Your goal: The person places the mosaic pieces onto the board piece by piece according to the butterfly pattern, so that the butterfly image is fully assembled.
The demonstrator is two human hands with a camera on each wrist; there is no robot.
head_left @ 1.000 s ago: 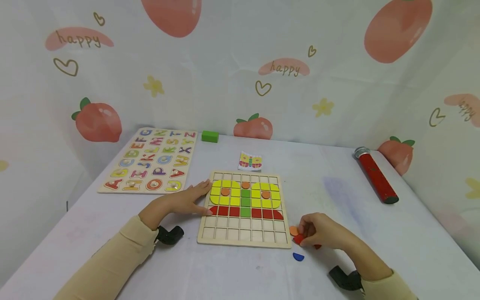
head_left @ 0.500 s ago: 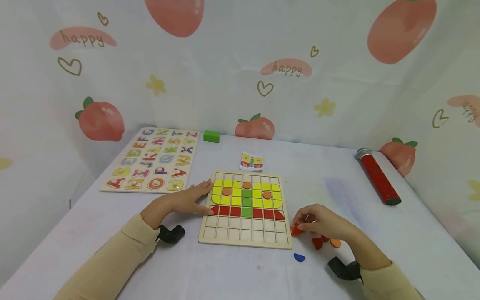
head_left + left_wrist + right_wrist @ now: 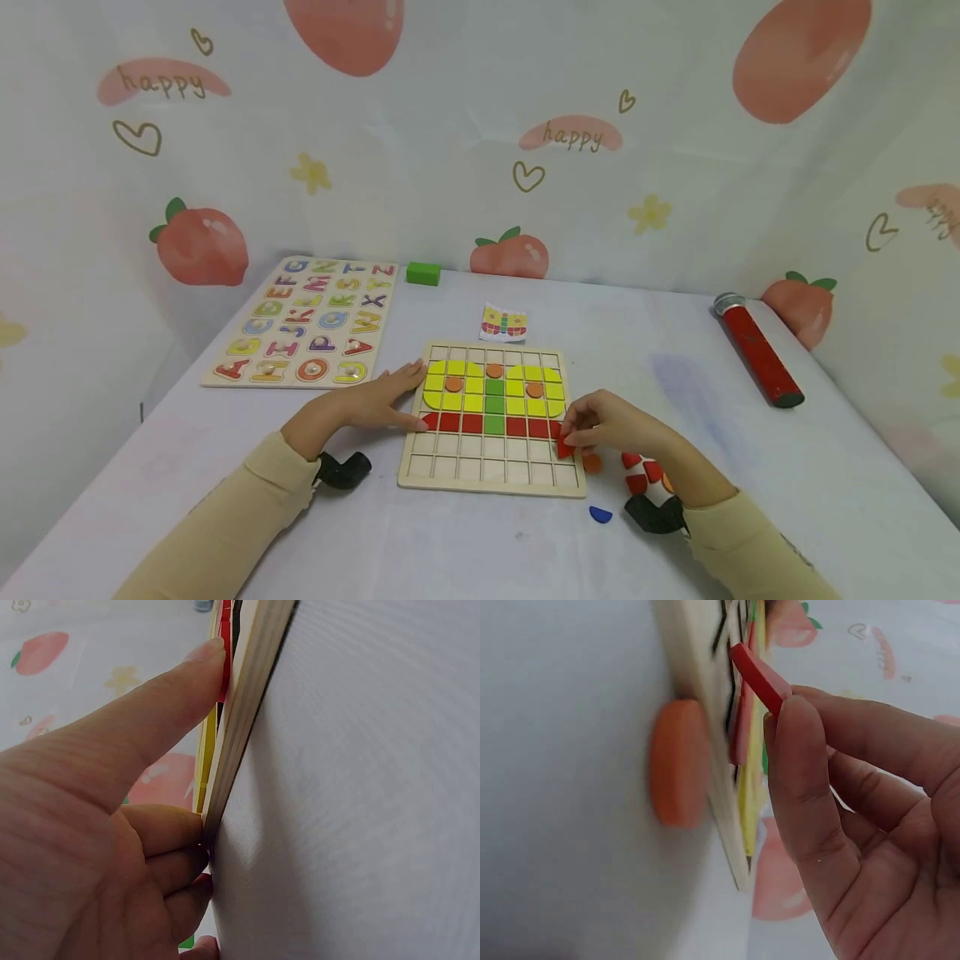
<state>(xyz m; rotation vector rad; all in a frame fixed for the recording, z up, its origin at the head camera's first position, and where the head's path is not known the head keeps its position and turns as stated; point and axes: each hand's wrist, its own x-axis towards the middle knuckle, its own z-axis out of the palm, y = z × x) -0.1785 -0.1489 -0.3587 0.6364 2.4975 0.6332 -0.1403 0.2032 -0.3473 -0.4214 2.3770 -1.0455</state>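
Note:
A square wooden grid board (image 3: 491, 469) lies flat, filled in part with yellow, red, green and orange pieces. My left hand (image 3: 371, 402) rests at its left edge, thumb on the top near the red row and fingers extended along the side. Between thumb and forefinger, my right hand (image 3: 622, 425) pinches a small red wooden piece (image 3: 761, 678), raised over the board's right edge at the end of the red row. An orange disc (image 3: 592, 463) lies just outside that edge. Under the right wrist are several loose red pieces (image 3: 636, 483), partly hidden, with orange among them.
A blue half-disc (image 3: 601, 515) lies near the board's lower right corner. Behind the board is a small butterfly picture card (image 3: 504, 323). An alphabet puzzle (image 3: 262, 383) and a green block (image 3: 423, 273) stand at back left; a red microphone (image 3: 759, 354) lies at right.
My right hand has moved up and left from the loose pieces to the board's right edge, carrying the red piece. The left hand has stayed in place.

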